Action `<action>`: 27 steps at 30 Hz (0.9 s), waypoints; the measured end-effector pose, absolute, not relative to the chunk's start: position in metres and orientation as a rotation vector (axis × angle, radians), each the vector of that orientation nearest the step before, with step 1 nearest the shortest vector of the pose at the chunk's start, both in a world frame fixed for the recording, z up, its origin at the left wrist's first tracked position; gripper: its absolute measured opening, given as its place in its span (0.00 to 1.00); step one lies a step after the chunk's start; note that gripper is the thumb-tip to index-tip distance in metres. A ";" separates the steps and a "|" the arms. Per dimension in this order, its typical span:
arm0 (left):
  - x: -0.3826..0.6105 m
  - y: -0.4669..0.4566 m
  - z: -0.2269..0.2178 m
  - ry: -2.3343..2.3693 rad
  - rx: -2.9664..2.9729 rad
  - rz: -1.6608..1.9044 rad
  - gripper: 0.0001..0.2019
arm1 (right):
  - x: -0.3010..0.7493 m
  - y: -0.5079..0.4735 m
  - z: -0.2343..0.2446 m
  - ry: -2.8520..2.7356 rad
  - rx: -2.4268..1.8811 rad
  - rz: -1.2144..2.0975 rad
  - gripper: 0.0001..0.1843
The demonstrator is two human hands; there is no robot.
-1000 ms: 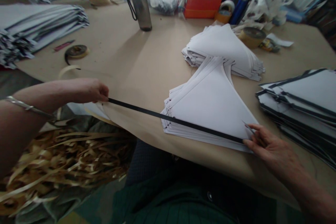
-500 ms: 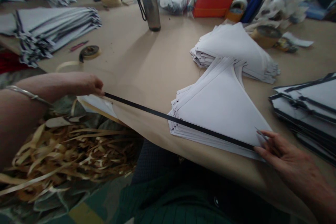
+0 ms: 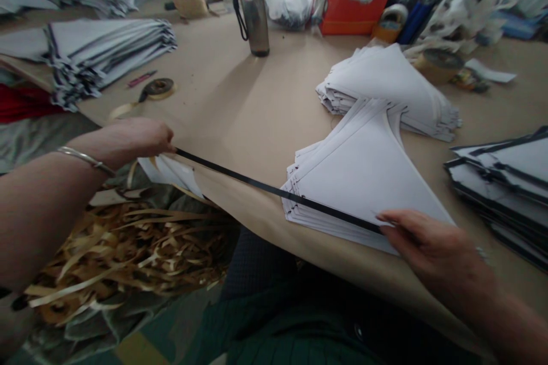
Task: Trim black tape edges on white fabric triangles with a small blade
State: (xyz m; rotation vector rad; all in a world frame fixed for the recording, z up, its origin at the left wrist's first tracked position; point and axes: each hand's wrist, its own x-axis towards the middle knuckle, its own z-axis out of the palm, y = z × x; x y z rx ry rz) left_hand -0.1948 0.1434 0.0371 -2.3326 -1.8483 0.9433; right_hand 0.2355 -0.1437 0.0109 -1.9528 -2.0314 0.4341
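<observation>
A narrow black tape strip (image 3: 240, 175) stretches taut between my two hands, crossing the near edge of a stack of white cut panels (image 3: 359, 165). My left hand (image 3: 143, 138), with a bracelet at the wrist, pinches its left end beyond the table edge. At the other end, my right hand (image 3: 423, 242) is closed on the strip over the panels' lower right part. A thin metal tool, mostly hidden, seems to sit in the right hand too; its kind cannot be made out. Below my left hand, a white piece (image 3: 171, 174) hangs at the table edge with pale backing paper.
A tape roll (image 3: 159, 88) and a pink pen (image 3: 142, 78) lie at left, near black-edged panels (image 3: 111, 48). More white panels (image 3: 385, 77) and black-edged ones (image 3: 509, 182) lie right. A bottle (image 3: 253, 14) stands behind. Peeled backing strips (image 3: 149, 245) heap below the table.
My right hand has moved left along the strip, inward over the white panels, and the tool in it shows less. My left hand still holds its end. The view has shifted slightly.
</observation>
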 end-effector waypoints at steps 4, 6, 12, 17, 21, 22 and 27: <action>-0.191 0.137 0.039 -1.838 -2.358 0.864 0.12 | 0.174 -0.100 0.016 -2.463 -1.685 0.521 0.16; -0.188 0.134 0.041 -1.803 -2.422 0.798 0.12 | 0.157 -0.085 0.011 -2.545 -1.730 0.495 0.18; -0.150 0.100 0.044 -1.563 -2.686 0.339 0.13 | 0.159 -0.073 0.006 -2.326 -1.741 0.776 0.21; -0.084 0.037 0.029 -1.254 -3.109 0.118 0.12 | 0.164 -0.080 0.019 -1.887 -1.714 0.914 0.11; -0.046 0.006 0.014 -1.237 -3.232 0.152 0.14 | 0.158 -0.080 0.017 -1.887 -1.669 0.820 0.10; -0.041 0.004 0.011 -1.274 -3.203 0.173 0.14 | 0.155 -0.080 0.014 -1.882 -1.677 0.841 0.10; -0.029 0.008 0.010 -1.368 -3.142 0.246 0.10 | 0.144 -0.077 0.000 -1.821 -1.838 0.880 0.05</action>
